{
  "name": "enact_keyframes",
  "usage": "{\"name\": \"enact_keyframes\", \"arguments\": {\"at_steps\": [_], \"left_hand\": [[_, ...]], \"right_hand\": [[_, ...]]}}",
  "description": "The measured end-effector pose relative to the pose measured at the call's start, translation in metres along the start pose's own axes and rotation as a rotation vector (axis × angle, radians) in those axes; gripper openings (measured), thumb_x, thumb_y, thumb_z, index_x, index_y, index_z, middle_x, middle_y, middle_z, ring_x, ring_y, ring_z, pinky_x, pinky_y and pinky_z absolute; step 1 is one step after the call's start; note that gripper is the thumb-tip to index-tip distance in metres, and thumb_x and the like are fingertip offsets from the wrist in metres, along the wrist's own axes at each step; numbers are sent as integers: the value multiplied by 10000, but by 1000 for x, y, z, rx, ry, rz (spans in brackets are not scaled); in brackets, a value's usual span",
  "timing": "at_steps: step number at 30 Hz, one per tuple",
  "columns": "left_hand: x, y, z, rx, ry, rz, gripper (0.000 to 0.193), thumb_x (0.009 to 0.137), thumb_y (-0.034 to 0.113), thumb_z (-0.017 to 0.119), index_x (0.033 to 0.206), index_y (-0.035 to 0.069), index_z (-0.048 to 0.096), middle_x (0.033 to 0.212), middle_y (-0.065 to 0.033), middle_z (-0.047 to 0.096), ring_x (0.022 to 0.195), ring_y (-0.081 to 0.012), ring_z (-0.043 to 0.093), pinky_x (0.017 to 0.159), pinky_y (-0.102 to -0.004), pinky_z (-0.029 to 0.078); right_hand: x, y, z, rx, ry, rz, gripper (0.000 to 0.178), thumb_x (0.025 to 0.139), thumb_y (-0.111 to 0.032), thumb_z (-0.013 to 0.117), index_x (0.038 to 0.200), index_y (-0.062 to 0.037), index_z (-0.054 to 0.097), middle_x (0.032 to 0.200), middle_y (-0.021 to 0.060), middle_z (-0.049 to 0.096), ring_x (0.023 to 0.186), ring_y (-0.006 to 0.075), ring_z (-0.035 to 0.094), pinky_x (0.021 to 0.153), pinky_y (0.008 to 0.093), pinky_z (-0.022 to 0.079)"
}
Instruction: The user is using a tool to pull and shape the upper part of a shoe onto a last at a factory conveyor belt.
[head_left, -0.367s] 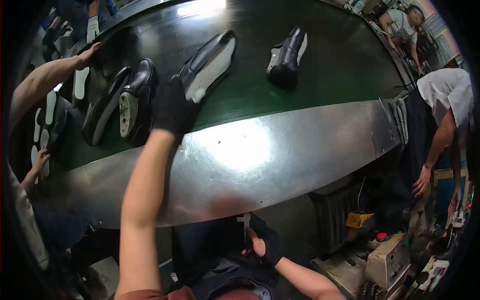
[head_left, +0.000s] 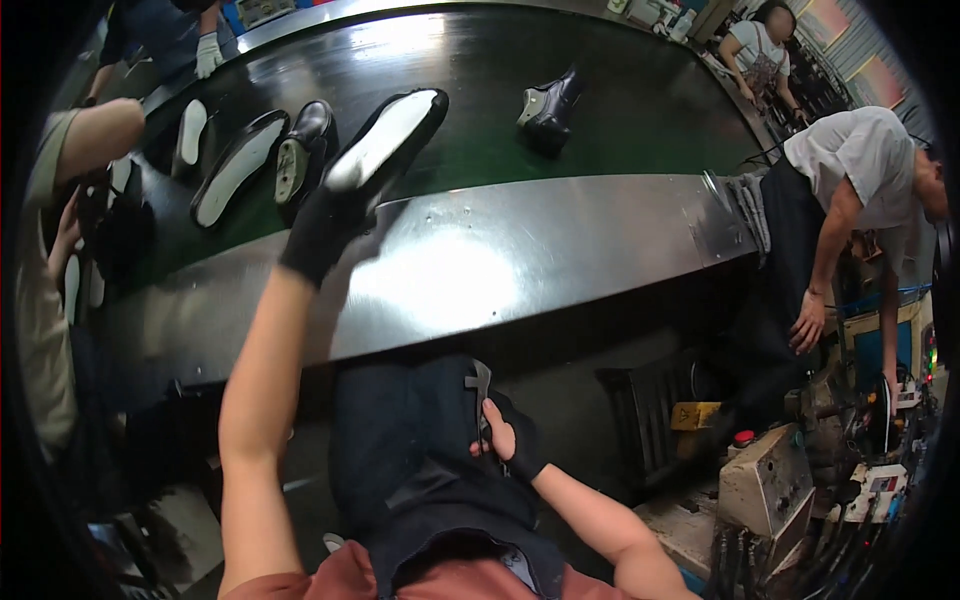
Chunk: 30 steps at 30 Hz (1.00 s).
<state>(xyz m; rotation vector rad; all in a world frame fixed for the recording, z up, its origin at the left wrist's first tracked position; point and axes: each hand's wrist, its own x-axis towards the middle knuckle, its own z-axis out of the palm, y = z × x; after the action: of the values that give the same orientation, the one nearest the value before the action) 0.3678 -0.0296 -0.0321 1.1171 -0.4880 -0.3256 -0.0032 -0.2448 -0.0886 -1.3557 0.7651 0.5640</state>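
My left hand (head_left: 328, 222), in a black glove, is closed round one end of a black shoe (head_left: 392, 138) over the dark green belt. The shoe's white bottom faces up, with the black upper showing round its edge. Low in front of my body, my right hand (head_left: 508, 432), in a black glove with bare fingertips, grips a metal hand tool (head_left: 478, 386) with a T-shaped head; its exact kind is unclear. Beside the held shoe, a black shoe (head_left: 306, 150) shows a pale heel end. Farther left a shoe (head_left: 243, 168) lies with its white bottom up.
A single black shoe (head_left: 550, 112) rests farther right on the belt (head_left: 640, 130). A shiny metal ledge (head_left: 560, 225) runs between me and the belt. Co-workers stand left, far left and right. Machinery with a red button (head_left: 743, 438) is at my lower right.
My left hand has turned the shoe so that its white bottom faces up more fully. The view has shifted. My right hand still holds the tool.
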Motion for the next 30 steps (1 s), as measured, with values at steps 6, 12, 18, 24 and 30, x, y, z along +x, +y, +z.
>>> {"name": "enact_keyframes", "arguments": {"at_steps": [6,12,18,24,30], "left_hand": [[-327,8,-20,-73,802,-94,419,909,203,546,1241,-52,571,1230,-147,627,1140,-250,610,989,-359,497],[-331,86,106,582,306,85,563,773,250,720,1263,8,588,1335,-167,568,1281,-290,510,1102,-407,371],[-274,56,134,292,172,18,658,933,612,480,1128,3,641,1186,-120,634,1126,-239,584,1011,-382,433],[-245,46,144,-12,162,-114,777,937,721,352,1050,16,661,1064,-87,648,936,-180,616,884,-337,498],[-255,50,161,207,202,48,664,1008,577,346,1010,-8,659,1055,-118,651,1057,-221,581,996,-350,404]], "right_hand": [[-53,59,-5,259,17,-65,700,985,-643,344,901,-12,636,702,95,640,655,176,644,637,282,526],[-125,18,12,132,-8,-376,693,1021,-600,253,854,-30,609,703,83,632,648,184,615,668,300,510],[-171,-5,13,-95,-231,-372,557,1045,-501,347,888,-33,605,763,44,624,745,137,617,743,277,488],[-152,-24,29,-337,-456,-482,441,1059,-341,411,1131,50,603,1036,80,665,967,133,588,897,282,463],[-133,-58,47,-94,-674,-280,441,1071,-338,362,1140,25,603,1040,105,696,935,170,622,892,307,472]]}}
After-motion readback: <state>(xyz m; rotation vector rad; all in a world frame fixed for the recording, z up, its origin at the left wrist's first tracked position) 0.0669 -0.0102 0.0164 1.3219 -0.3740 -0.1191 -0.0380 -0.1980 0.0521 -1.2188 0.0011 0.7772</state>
